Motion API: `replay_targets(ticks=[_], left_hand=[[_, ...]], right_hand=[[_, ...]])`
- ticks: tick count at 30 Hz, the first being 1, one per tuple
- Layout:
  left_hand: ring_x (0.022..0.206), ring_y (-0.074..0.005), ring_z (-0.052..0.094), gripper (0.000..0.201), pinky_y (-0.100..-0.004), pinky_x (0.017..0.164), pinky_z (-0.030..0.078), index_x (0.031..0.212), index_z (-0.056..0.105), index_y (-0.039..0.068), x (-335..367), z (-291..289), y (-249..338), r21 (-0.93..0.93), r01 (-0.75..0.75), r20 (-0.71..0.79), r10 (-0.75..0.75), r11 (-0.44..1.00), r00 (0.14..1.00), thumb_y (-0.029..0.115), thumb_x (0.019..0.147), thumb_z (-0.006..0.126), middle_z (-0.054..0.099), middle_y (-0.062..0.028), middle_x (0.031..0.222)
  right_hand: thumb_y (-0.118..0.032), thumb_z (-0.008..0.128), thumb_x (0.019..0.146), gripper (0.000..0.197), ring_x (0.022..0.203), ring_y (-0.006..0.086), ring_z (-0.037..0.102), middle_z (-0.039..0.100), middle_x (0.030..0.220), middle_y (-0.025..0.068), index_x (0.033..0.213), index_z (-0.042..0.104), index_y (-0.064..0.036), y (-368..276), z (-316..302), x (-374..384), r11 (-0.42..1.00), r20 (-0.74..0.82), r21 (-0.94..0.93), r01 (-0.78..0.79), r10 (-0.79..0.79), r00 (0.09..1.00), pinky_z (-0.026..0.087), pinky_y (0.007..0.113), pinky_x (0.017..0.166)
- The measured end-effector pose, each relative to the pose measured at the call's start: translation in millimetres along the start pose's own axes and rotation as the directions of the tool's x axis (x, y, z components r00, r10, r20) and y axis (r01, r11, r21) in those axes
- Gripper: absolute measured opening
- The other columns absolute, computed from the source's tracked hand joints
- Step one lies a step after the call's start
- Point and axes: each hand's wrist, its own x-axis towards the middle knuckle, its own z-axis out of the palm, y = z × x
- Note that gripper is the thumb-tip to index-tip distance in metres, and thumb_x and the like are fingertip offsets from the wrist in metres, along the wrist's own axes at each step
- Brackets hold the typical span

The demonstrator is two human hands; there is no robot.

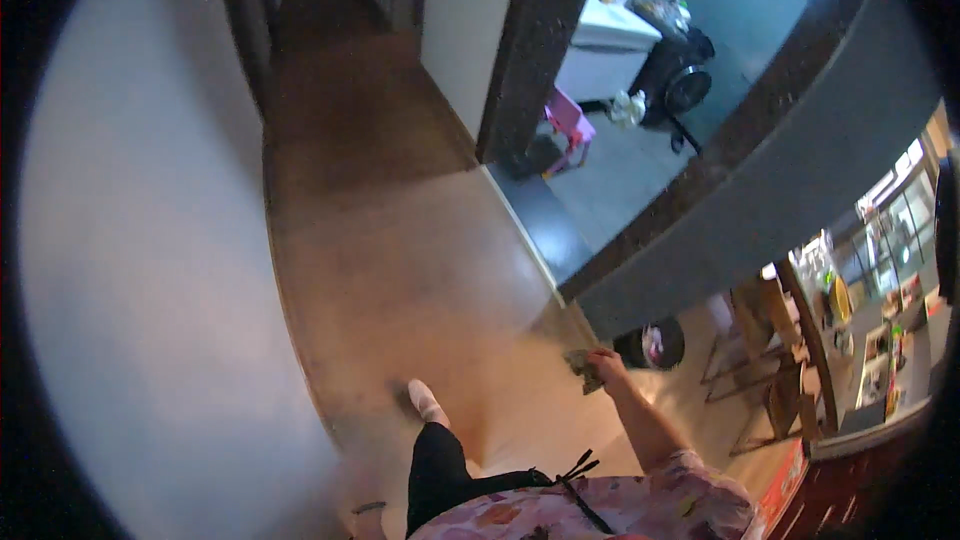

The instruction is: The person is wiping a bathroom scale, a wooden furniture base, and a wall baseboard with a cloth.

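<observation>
My right hand (pixel 606 365) hangs out in front of my right side, its fingers closed on a small, crumpled, greenish-brown patterned piece (pixel 581 370) that looks soft and flat. What exactly it is, I cannot make out. Low at the bottom edge, my left hand (pixel 366 490) is a blur beside the white wall; a dark band circles its wrist. Its fingers do not show clearly. Below the held piece lies the wood floor (pixel 520 380), and just beyond my right hand stands a round black bin (pixel 660 345) with something pale in it.
A white wall (pixel 150 240) runs along my left. Ahead, the corridor leads to a dark doorway (pixel 315 0). An open bathroom doorway on the right shows a white sink cabinet (pixel 610 30), a pink stool (pixel 570 120) and a black washer (pixel 685 85). Wooden chairs (pixel 790 400) stand far right.
</observation>
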Motion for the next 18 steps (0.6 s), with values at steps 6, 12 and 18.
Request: replay_targets(ticks=[6,12,18], left_hand=[[0.102,-0.0282,0.039,0.057,-0.0433,0.083,0.035,0.129,0.024,0.010,116.1,42.4,-67.3,-0.182,0.700,0.341,-0.623,0.691,0.704,0.037,0.088,0.052,0.028,-0.0120,0.120],[0.055,-0.0141,0.044,0.029,-0.0304,0.048,0.037,0.104,0.059,0.005,290.7,58.5,85.5,-0.835,0.504,0.220,-0.707,0.220,0.673,0.029,0.090,0.051,0.048,-0.0025,0.067],[0.051,-0.0126,0.042,0.046,-0.0287,0.048,0.038,0.126,0.044,0.003,382.9,78.4,136.0,-0.493,0.207,-0.380,-0.423,0.845,0.822,0.027,0.089,0.055,0.047,-0.0021,0.065]], right_hand=[[-0.002,0.058,0.073,0.011,0.061,0.0124,0.052,0.058,0.069,0.0023,0.083,0.063,-0.0031,-120.3,153.3,161.5,0.842,0.233,-0.441,0.311,-0.227,0.946,0.043,0.029,0.053],[-0.011,0.064,0.068,0.013,0.063,0.0163,0.060,0.066,0.071,0.0100,0.078,0.069,-0.0062,-275.9,268.5,313.9,0.413,0.353,-0.707,0.574,-0.497,0.793,0.048,0.032,0.059],[-0.023,0.067,0.064,0.034,0.081,0.0321,0.063,0.065,0.086,0.0147,0.097,0.067,-0.0127,-420.8,344.1,442.6,0.003,0.377,-0.879,0.477,-0.608,0.699,0.051,0.040,0.070]])
